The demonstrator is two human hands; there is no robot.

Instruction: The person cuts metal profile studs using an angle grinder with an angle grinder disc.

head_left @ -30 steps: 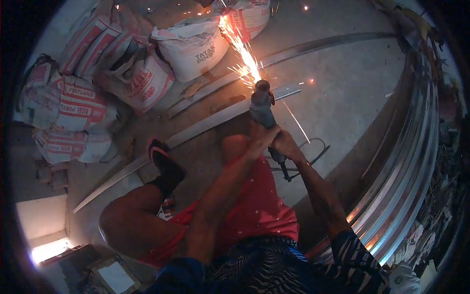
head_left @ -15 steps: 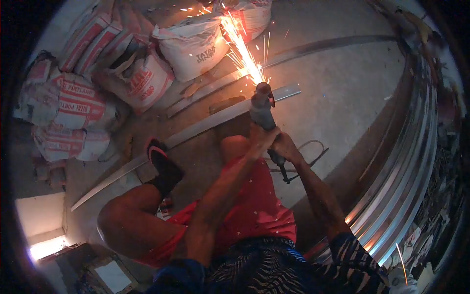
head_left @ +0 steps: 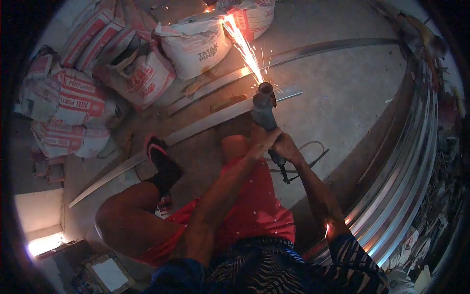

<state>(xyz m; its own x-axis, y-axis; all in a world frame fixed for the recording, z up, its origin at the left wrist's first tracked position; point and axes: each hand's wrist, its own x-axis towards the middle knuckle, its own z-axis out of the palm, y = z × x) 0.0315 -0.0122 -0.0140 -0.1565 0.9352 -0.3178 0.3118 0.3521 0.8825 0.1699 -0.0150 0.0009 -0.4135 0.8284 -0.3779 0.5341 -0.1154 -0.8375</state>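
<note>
My left hand [head_left: 264, 140] is closed round the body of a dark angle grinder [head_left: 264, 113], just behind its head. Behind it, my right hand [head_left: 287, 148] grips the same tool nearer its rear end, where the cord leaves. The grinder's head is at a long pale metal bar [head_left: 210, 120] on the floor, close to the bar's right end. A bright stream of sparks [head_left: 245, 49] shoots from the head away from me, toward the sacks. The exact contact between disc and bar is hidden by the tool.
Printed sacks [head_left: 196, 46] are piled at the upper left. A second metal strip [head_left: 338, 43] curves across the floor beyond the bar. Long metal profiles [head_left: 401, 196] lie along the right. The tool's cord [head_left: 320, 156] loops beside my right forearm. My shod foot [head_left: 164, 161] is by the bar.
The spark stream looks narrower, and a small glowing spark now shows by my right elbow. The view has shifted slightly; both hands keep their grip on the grinder.
</note>
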